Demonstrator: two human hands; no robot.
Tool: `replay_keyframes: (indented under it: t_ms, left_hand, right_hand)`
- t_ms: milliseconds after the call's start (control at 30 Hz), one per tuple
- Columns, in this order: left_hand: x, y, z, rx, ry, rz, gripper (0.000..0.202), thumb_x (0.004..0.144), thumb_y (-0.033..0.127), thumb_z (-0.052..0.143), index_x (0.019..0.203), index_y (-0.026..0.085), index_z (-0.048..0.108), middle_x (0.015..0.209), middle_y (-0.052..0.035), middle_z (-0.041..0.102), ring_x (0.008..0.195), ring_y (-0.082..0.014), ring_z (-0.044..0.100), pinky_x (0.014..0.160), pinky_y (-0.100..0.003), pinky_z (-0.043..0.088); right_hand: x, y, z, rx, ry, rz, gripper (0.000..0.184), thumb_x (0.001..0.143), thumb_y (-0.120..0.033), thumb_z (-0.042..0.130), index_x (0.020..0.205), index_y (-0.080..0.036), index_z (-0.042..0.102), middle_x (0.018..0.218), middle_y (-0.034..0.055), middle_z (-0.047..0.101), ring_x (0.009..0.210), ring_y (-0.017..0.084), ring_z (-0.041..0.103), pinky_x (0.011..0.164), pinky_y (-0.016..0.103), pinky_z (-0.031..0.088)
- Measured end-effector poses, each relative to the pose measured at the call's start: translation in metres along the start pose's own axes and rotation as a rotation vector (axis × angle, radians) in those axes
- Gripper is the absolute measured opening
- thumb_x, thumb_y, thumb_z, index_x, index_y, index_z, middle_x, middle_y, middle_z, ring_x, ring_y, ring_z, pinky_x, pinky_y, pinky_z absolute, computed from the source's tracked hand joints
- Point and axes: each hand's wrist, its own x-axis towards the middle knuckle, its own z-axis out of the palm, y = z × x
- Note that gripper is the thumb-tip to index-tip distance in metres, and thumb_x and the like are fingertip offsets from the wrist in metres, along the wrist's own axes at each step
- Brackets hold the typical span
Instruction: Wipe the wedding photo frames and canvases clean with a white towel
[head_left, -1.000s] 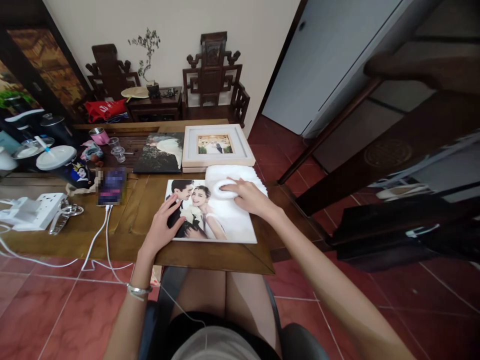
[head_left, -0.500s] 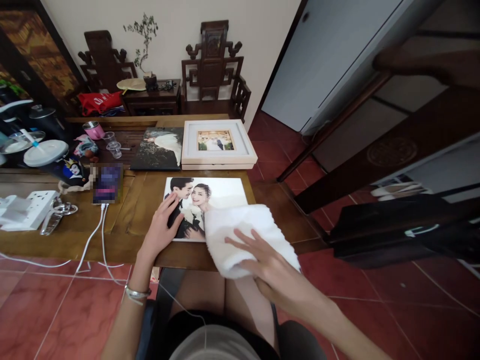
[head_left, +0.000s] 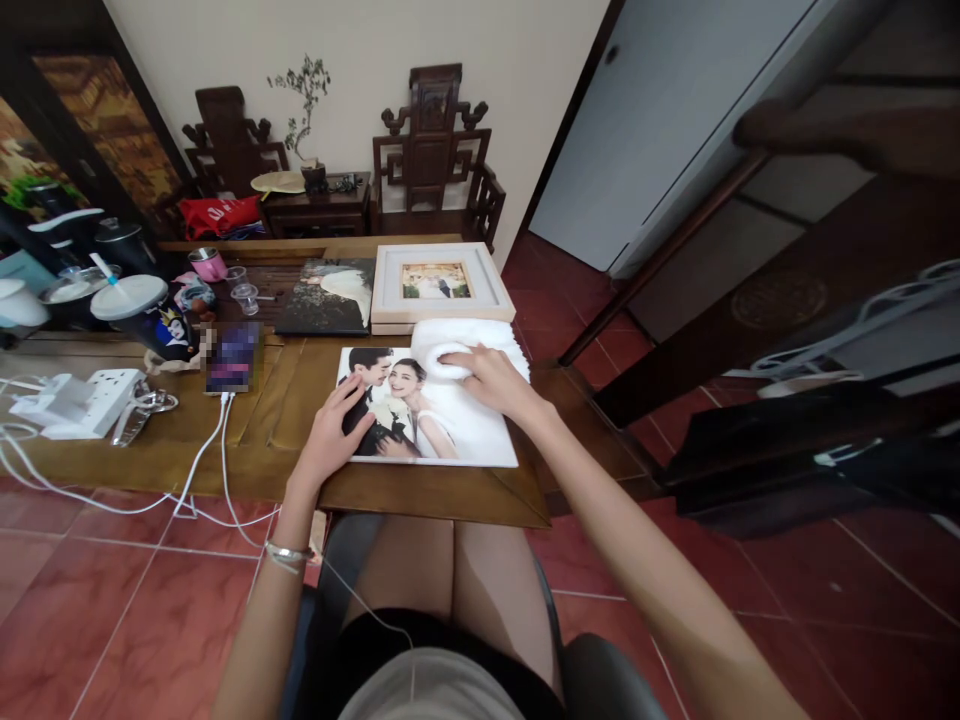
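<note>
A wedding photo panel, showing a couple on a white ground, lies face up near the table's front edge. My left hand rests on its left side, fingers stretched out over the picture. At the panel's far right part, my right hand grips a bunched fold of a white towel. The towel covers the panel's upper right corner and reaches the framed picture behind. My fingertips are partly hidden in the cloth.
A dark photo panel lies left of the framed picture. Further left are a phone with cables, a power strip, a lidded cup and a pink mug. A wooden chair stands beyond the table.
My right hand has carried the towel away from the front edge to the panel's far right corner and now bunches it. My left hand stays on the panel. The view has shifted slightly.
</note>
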Motion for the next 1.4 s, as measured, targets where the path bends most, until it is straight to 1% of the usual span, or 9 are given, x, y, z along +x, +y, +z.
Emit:
replay_keyframes:
  t_ms: [167, 433, 567, 800, 933, 1033, 1200, 1300, 1400]
  left_hand:
    - [0.001, 0.000, 0.000, 0.001, 0.007, -0.021, 0.046, 0.088, 0.036, 0.054, 0.130, 0.015, 0.055, 0.143, -0.0119, 0.047, 0.135, -0.0224, 0.041, 0.114, -0.043, 0.030]
    - [0.001, -0.003, 0.001, 0.001, 0.014, 0.014, 0.045, 0.090, 0.037, 0.051, 0.131, 0.019, 0.053, 0.144, -0.0108, 0.046, 0.136, -0.0230, 0.039, 0.114, -0.045, 0.030]
    - [0.001, -0.004, 0.000, -0.001, -0.001, 0.026, 0.044, 0.090, 0.036, 0.051, 0.131, 0.019, 0.054, 0.144, -0.0108, 0.046, 0.136, -0.0227, 0.039, 0.114, -0.045, 0.030]
    - [0.001, -0.002, -0.006, 0.017, 0.021, 0.058, 0.038, 0.090, 0.033, 0.051, 0.125, 0.020, 0.060, 0.140, -0.0102, 0.051, 0.132, -0.0238, 0.045, 0.111, -0.047, 0.036]
    - [0.000, -0.002, -0.007, 0.010, 0.013, 0.063, 0.037, 0.091, 0.032, 0.051, 0.124, 0.020, 0.060, 0.136, -0.0092, 0.055, 0.133, -0.0236, 0.044, 0.111, -0.047, 0.036]
    - [-0.001, -0.001, -0.006, 0.013, 0.022, 0.037, 0.040, 0.091, 0.032, 0.051, 0.129, 0.022, 0.056, 0.138, -0.0087, 0.053, 0.134, -0.0237, 0.043, 0.112, -0.048, 0.034]
    - [-0.003, 0.001, -0.003, 0.012, -0.001, -0.025, 0.047, 0.092, 0.034, 0.048, 0.138, 0.023, 0.046, 0.146, -0.0090, 0.044, 0.137, -0.0238, 0.038, 0.114, -0.048, 0.030]
    - [-0.004, 0.001, -0.002, 0.016, -0.018, -0.038, 0.047, 0.092, 0.036, 0.048, 0.138, 0.024, 0.045, 0.147, -0.0086, 0.043, 0.138, -0.0243, 0.036, 0.114, -0.049, 0.029]
    - [-0.003, 0.001, -0.003, 0.035, -0.027, -0.017, 0.047, 0.092, 0.035, 0.050, 0.138, 0.023, 0.046, 0.147, -0.0093, 0.043, 0.138, -0.0242, 0.035, 0.114, -0.048, 0.029]
  right_hand:
    - [-0.036, -0.022, 0.003, -0.066, -0.003, 0.000, 0.059, 0.063, 0.004, 0.041, 0.113, -0.014, 0.066, 0.126, 0.0149, 0.061, 0.130, 0.030, 0.044, 0.108, 0.055, 0.031]
    - [-0.129, -0.078, -0.026, 0.099, -0.147, -0.142, 0.067, 0.053, 0.008, 0.035, 0.102, -0.023, 0.069, 0.136, 0.0042, 0.055, 0.137, 0.025, 0.035, 0.113, 0.057, 0.026]
    - [-0.106, -0.064, -0.025, 0.090, -0.152, -0.126, 0.066, 0.054, 0.008, 0.036, 0.103, -0.022, 0.070, 0.135, 0.0061, 0.056, 0.134, 0.024, 0.039, 0.112, 0.054, 0.029]
    - [-0.011, -0.005, -0.017, 0.011, -0.090, -0.052, 0.067, 0.060, 0.007, 0.037, 0.115, -0.018, 0.067, 0.119, 0.0073, 0.067, 0.124, 0.027, 0.052, 0.101, 0.044, 0.044]
    - [0.005, 0.006, -0.015, 0.018, -0.054, -0.001, 0.068, 0.061, 0.008, 0.035, 0.116, -0.019, 0.066, 0.116, 0.0063, 0.069, 0.116, 0.026, 0.059, 0.096, 0.042, 0.048]
    - [-0.016, -0.008, -0.011, 0.003, -0.054, -0.038, 0.068, 0.060, 0.008, 0.036, 0.115, -0.018, 0.066, 0.124, 0.0086, 0.064, 0.129, 0.027, 0.046, 0.106, 0.050, 0.039]
    - [-0.091, -0.059, -0.008, 0.027, -0.097, -0.120, 0.063, 0.056, 0.009, 0.038, 0.104, -0.020, 0.068, 0.140, 0.0102, 0.051, 0.139, 0.027, 0.028, 0.111, 0.060, 0.026]
    - [-0.126, -0.084, -0.012, 0.040, -0.150, -0.198, 0.053, 0.055, 0.008, 0.040, 0.089, -0.021, 0.069, 0.142, 0.0089, 0.047, 0.139, 0.031, 0.026, 0.110, 0.063, 0.025]
    - [-0.131, -0.089, -0.016, 0.062, -0.178, -0.226, 0.050, 0.055, 0.008, 0.040, 0.084, -0.021, 0.069, 0.143, 0.0073, 0.046, 0.139, 0.031, 0.027, 0.110, 0.063, 0.025]
